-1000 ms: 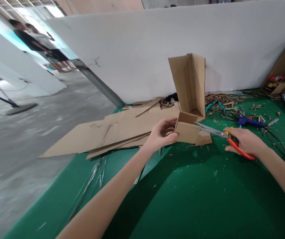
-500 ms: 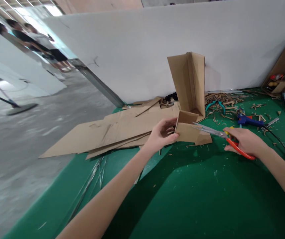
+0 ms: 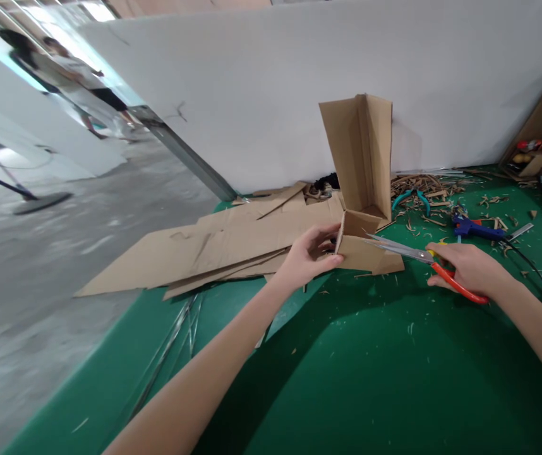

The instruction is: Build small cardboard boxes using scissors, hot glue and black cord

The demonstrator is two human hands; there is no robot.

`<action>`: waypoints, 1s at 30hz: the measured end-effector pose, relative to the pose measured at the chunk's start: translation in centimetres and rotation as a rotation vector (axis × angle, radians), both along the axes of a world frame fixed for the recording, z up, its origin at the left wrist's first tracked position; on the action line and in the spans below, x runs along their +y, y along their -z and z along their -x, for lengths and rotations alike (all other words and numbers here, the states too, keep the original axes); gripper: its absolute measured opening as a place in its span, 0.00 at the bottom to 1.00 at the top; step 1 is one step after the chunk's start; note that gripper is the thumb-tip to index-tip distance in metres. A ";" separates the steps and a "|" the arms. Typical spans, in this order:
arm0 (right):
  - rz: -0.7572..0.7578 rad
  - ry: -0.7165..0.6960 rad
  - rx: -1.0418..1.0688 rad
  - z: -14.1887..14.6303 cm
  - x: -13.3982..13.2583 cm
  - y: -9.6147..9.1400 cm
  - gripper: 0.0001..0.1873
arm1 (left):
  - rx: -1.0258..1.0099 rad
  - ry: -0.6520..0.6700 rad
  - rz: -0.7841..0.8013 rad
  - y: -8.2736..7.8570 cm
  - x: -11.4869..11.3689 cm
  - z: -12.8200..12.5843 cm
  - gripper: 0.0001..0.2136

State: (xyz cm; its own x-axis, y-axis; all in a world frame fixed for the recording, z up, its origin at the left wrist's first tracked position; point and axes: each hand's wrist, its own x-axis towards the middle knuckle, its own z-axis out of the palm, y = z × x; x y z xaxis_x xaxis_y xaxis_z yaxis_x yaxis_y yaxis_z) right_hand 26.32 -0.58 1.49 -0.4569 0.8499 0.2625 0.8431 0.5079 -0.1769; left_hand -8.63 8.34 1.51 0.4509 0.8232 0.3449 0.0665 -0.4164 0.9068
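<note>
My left hand (image 3: 306, 256) grips the left edge of a small folded cardboard piece (image 3: 359, 243) that rests on the green table (image 3: 370, 366). My right hand (image 3: 467, 268) is closed round the orange handles of a pair of scissors (image 3: 422, 259). Their slightly parted blades reach into the right side of the cardboard piece. Just behind it a tall folded cardboard piece (image 3: 361, 155) stands upright against the white wall.
Flat cardboard sheets (image 3: 214, 246) lie at the table's back left. Cardboard scraps (image 3: 422, 189), teal-handled pliers (image 3: 410, 199) and a blue glue gun (image 3: 474, 229) with a black cord lie at the back right, near an open cardboard box (image 3: 541, 129). Other people stand far off at upper left.
The small cardboard piece has turned a little in my left hand. The scissors have held their place at its right side. The people in the distance have moved.
</note>
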 end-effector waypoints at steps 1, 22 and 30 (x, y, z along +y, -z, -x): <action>0.002 -0.003 -0.006 0.0 0.0 0.0 0.29 | -0.002 0.002 0.002 0.0 0.0 0.0 0.28; 0.197 0.012 -0.018 0.6 -0.4 -0.9 0.31 | 0.007 -0.001 0.078 -0.4 0.1 0.5 0.28; 0.198 0.024 -0.051 1.0 -0.8 -0.8 0.40 | 0.062 -0.018 0.080 -0.7 -0.2 0.5 0.30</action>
State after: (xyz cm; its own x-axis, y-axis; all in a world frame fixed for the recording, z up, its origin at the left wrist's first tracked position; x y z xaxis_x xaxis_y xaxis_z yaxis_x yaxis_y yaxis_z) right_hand 25.34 -1.41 2.27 -0.4443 0.8934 0.0662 0.8649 0.4471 -0.2284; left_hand -9.14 8.16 2.25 0.4538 0.8555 0.2495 0.1301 -0.3406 0.9312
